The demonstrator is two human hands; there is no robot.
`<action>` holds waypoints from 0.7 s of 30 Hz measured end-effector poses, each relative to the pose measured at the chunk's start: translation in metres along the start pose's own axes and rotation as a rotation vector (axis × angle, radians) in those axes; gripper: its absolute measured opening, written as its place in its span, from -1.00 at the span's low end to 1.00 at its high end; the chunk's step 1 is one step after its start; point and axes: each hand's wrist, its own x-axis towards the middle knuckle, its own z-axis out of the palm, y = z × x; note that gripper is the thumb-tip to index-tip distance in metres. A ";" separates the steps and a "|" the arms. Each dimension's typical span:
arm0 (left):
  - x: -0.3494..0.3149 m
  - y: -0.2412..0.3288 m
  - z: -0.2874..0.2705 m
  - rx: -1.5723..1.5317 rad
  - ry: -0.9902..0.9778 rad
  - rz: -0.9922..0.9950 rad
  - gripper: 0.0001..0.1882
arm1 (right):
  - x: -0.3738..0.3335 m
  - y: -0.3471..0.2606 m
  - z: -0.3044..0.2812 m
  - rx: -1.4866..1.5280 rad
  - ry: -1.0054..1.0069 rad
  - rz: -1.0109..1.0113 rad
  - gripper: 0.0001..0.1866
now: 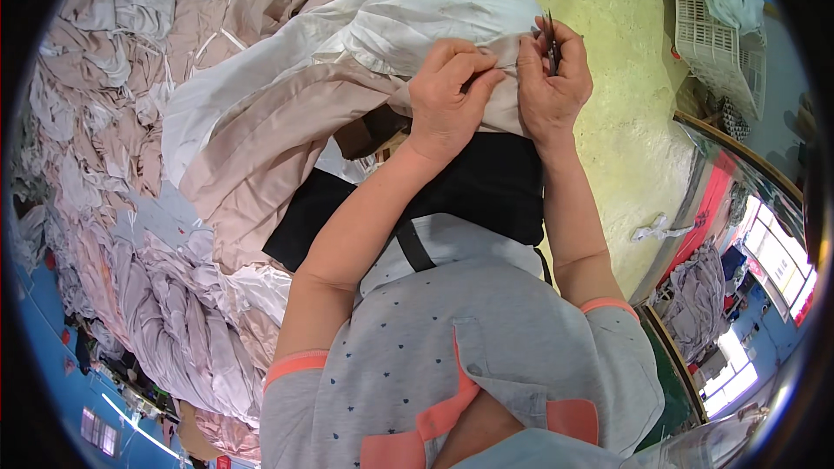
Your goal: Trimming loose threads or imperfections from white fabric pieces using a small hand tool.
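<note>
A large piece of sewn cloth, white on one side and beige on the other, lies across my lap and spreads to the left. My left hand is closed, pinching the beige cloth between thumb and fingers. Close beside it, my right hand is wrapped round a small pair of dark thread snips, blades pointing up and away from me. The right thumb also rests at the cloth's edge. Part of the snips is hidden in the palm. Black cloth covers my lap beneath.
Heaps of beige and white cloth fill the left side, with greyish-lilac cloth nearer. A white plastic basket stands at the far right. On the yellow floor lies a small white scrap. A mirror leans at the right.
</note>
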 end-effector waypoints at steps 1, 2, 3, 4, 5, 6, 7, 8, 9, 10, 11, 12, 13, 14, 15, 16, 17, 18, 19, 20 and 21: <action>0.001 -0.004 -0.002 0.057 -0.015 0.098 -0.80 | 0.000 0.000 0.000 0.000 0.000 0.001 -0.75; 0.003 -0.007 -0.002 0.113 -0.030 0.195 -0.83 | 0.000 -0.001 0.000 -0.002 0.004 -0.016 -0.75; 0.005 -0.010 -0.001 0.113 -0.030 0.193 -0.83 | 0.000 -0.001 0.000 -0.005 0.007 -0.033 -0.75; 0.007 -0.013 0.000 0.137 -0.013 0.215 -0.86 | 0.001 -0.001 0.000 -0.006 0.005 -0.033 -0.75; 0.009 -0.016 0.000 0.165 0.005 0.239 -0.88 | 0.002 -0.002 0.001 -0.019 0.007 -0.039 -0.76; 0.010 -0.021 0.000 0.168 0.008 0.237 -0.88 | 0.002 -0.002 0.002 -0.033 0.008 -0.046 -0.76; 0.010 -0.028 -0.002 0.072 0.038 0.008 -0.88 | 0.002 -0.001 0.003 -0.029 0.005 -0.047 -0.76; 0.013 -0.026 -0.004 -0.031 0.063 -0.219 -0.88 | 0.003 0.002 0.002 -0.021 0.009 -0.045 -0.76; 0.012 -0.022 -0.007 -0.175 0.060 -0.415 -0.90 | 0.004 0.003 0.002 -0.012 0.014 -0.044 -0.76; 0.010 -0.017 -0.010 -0.177 0.059 -0.414 -0.90 | 0.004 0.003 0.001 -0.014 0.015 -0.045 -0.76; 0.007 -0.010 -0.015 -0.248 0.066 -0.460 -0.92 | 0.003 0.002 0.001 -0.006 0.007 -0.038 -0.75; 0.005 -0.006 -0.018 -0.320 0.072 -0.505 -0.93 | 0.002 0.001 0.001 0.002 -0.001 -0.032 -0.74; 0.003 -0.003 -0.019 -0.318 0.073 -0.504 -0.93 | 0.001 0.002 0.001 0.005 -0.002 -0.032 -0.74; 0.003 -0.001 -0.019 -0.128 0.055 -0.228 -0.94 | 0.002 0.004 0.002 0.005 0.008 -0.024 -0.75; 0.002 0.000 -0.018 0.062 0.035 0.049 -0.92 | 0.003 0.006 0.003 0.005 0.018 -0.016 -0.76; 0.002 0.001 -0.015 0.062 0.036 0.050 -0.92 | 0.003 0.007 0.003 0.005 0.018 -0.017 -0.76; 0.001 0.001 -0.012 0.069 0.016 0.090 -0.89 | 0.003 0.008 0.004 0.001 0.032 -0.052 -0.75; 0.000 0.002 -0.010 0.075 -0.004 0.130 -0.84 | 0.002 0.008 0.004 -0.002 0.047 -0.087 -0.75; 0.000 0.002 -0.010 0.076 -0.004 0.130 -0.84 | 0.002 0.008 0.004 -0.002 0.046 -0.086 -0.75; 0.000 0.003 -0.009 0.109 -0.010 0.146 -0.82 | 0.003 0.008 0.003 0.009 0.043 -0.062 -0.75; 0.000 0.003 -0.008 0.142 -0.017 0.163 -0.80 | 0.003 0.008 0.003 0.019 0.039 -0.038 -0.75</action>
